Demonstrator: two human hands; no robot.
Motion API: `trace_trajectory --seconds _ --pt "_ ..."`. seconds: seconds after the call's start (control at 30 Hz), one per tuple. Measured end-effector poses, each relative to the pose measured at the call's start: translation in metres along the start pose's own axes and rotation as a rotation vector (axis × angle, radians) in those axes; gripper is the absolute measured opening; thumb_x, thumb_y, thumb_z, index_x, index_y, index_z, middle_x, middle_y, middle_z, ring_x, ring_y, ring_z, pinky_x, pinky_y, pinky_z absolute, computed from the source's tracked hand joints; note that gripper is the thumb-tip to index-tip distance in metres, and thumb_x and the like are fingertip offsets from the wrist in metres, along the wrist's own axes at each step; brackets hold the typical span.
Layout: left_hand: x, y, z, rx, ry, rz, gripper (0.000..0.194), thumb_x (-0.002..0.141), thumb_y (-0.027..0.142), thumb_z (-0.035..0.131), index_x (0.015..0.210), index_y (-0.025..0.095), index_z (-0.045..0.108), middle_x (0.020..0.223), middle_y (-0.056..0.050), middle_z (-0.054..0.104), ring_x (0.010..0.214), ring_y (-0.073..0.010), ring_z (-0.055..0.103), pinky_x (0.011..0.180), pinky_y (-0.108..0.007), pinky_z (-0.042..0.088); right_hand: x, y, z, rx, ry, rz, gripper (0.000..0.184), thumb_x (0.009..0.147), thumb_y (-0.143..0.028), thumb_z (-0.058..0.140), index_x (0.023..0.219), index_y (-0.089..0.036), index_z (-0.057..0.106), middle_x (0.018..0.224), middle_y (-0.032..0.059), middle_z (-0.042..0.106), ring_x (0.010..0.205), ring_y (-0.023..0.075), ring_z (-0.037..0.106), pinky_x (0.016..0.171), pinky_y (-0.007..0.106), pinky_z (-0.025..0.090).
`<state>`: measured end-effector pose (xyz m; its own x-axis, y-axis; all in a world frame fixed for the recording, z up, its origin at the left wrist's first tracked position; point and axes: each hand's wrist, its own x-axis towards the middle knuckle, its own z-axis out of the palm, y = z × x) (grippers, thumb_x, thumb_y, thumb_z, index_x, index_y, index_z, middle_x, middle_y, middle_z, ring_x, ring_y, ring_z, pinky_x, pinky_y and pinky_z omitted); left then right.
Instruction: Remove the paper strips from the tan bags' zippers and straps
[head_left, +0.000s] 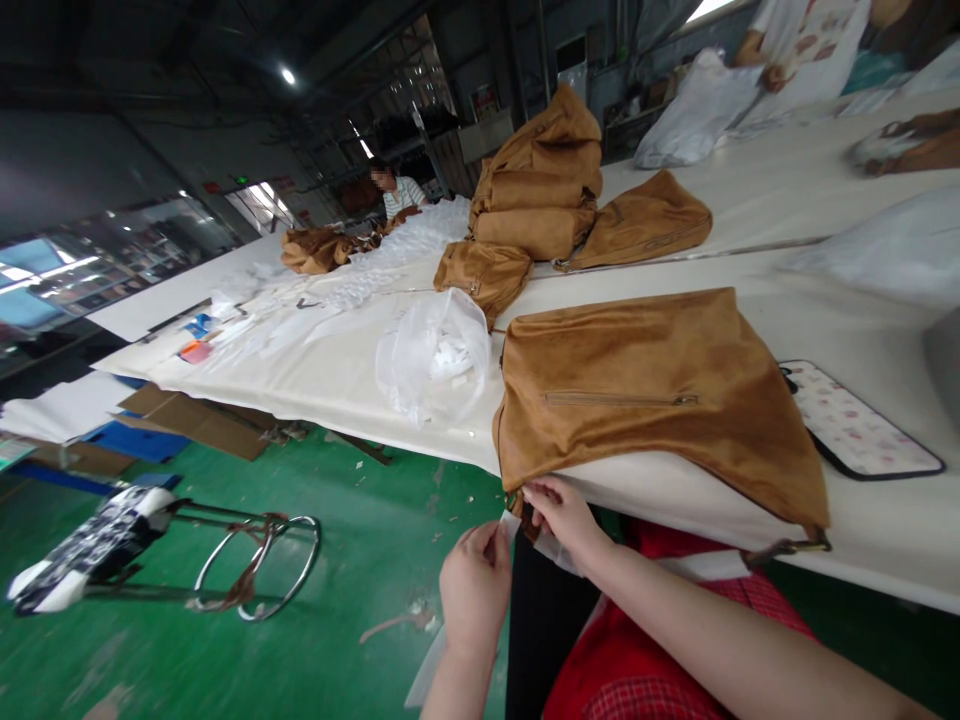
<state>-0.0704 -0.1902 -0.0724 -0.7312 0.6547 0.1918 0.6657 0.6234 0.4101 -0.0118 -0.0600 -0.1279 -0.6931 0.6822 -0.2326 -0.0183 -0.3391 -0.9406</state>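
Observation:
A tan handbag (645, 390) with a zipped pocket lies on the table in front of me, its lower corners at the table's front edge. The bag's brown strap (528, 517) hangs from a ring at the left corner, partly covered by white wrapping. My right hand (566, 520) pinches the strap just below that ring. Beside it, my left hand (474, 580) is closed on a thin white wrapping strip (510, 525), whose tail hangs past my wrist. More white wrapping (705, 566) covers the strap near the right corner ring.
A clear plastic bag (439, 355) with white scraps stands left of the handbag. A patterned phone (870, 420) lies to its right. Several tan bags (540, 190) are piled behind. An overturned stool (180, 550) lies on the green floor. Two other people (810, 45) are at tables.

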Motion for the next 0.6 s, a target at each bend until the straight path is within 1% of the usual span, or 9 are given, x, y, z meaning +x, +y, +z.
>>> trace_trajectory --seconds 0.1,0.2,0.3,0.43,0.47,0.53,0.6 --pt "0.003 0.009 0.0 0.025 -0.02 -0.026 0.026 0.088 0.027 0.046 0.08 0.021 0.071 0.073 -0.006 0.072 0.066 -0.0174 0.066 0.058 -0.024 0.039 0.006 -0.007 0.004 0.062 -0.023 0.01 0.024 0.07 -0.041 0.064 0.072 -0.016 0.062 0.049 -0.006 0.047 0.042 0.0069 0.036 0.042 0.021 0.026" --pt "0.007 0.018 0.0 0.066 -0.029 -0.056 0.028 0.088 0.027 0.047 0.07 0.021 0.068 0.063 -0.005 0.068 0.057 -0.0151 0.062 0.053 -0.023 0.031 0.007 -0.01 0.006 0.126 -0.03 0.024 0.023 0.065 -0.038 0.069 0.069 -0.016 0.062 0.049 -0.0067 0.046 0.042 0.0056 0.032 0.043 0.021 0.025" --pt "0.01 0.022 0.001 0.063 -0.026 -0.081 0.03 0.087 0.028 0.047 0.065 0.02 0.066 0.057 -0.004 0.066 0.052 -0.0137 0.058 0.051 -0.023 0.027 0.003 -0.011 0.005 0.135 -0.065 0.039 0.023 0.062 -0.037 0.071 0.067 -0.017 0.061 0.045 -0.0079 0.043 0.041 0.0056 0.033 0.044 0.021 0.025" --pt "0.013 0.021 0.004 -0.035 -0.014 -0.103 0.036 0.089 0.037 0.046 0.065 0.021 0.066 0.056 -0.003 0.065 0.05 -0.0129 0.056 0.05 -0.022 0.028 -0.002 -0.011 0.002 0.105 -0.169 0.039 0.023 0.065 -0.038 0.068 0.064 -0.017 0.059 0.043 -0.0069 0.044 0.041 0.0069 0.036 0.043 0.02 0.026" --pt "0.013 0.021 0.005 -0.071 -0.017 -0.111 0.037 0.09 0.039 0.045 0.066 0.021 0.066 0.057 -0.003 0.066 0.05 -0.0129 0.056 0.05 -0.022 0.028 -0.002 -0.011 0.001 0.11 -0.165 0.044 0.023 0.065 -0.039 0.067 0.064 -0.017 0.058 0.042 -0.007 0.044 0.04 0.0071 0.036 0.042 0.02 0.026" --pt "0.013 0.02 0.009 -0.134 -0.028 -0.128 0.039 0.09 0.042 0.043 0.069 0.02 0.067 0.059 -0.003 0.066 0.051 -0.0128 0.056 0.051 -0.021 0.031 -0.001 -0.008 0.0 0.129 -0.106 0.052 0.025 0.066 -0.041 0.066 0.065 -0.018 0.056 0.041 -0.0076 0.042 0.038 0.0071 0.035 0.04 0.02 0.024" --pt "0.015 0.021 0.013 -0.166 -0.039 -0.142 0.042 0.09 0.045 0.042 0.068 0.02 0.067 0.058 -0.002 0.066 0.051 -0.013 0.056 0.05 -0.021 0.032 0.003 -0.004 -0.001 0.148 -0.03 0.05 0.027 0.066 -0.044 0.066 0.068 -0.018 0.056 0.045 -0.0063 0.046 0.038 0.0069 0.035 0.039 0.02 0.023"
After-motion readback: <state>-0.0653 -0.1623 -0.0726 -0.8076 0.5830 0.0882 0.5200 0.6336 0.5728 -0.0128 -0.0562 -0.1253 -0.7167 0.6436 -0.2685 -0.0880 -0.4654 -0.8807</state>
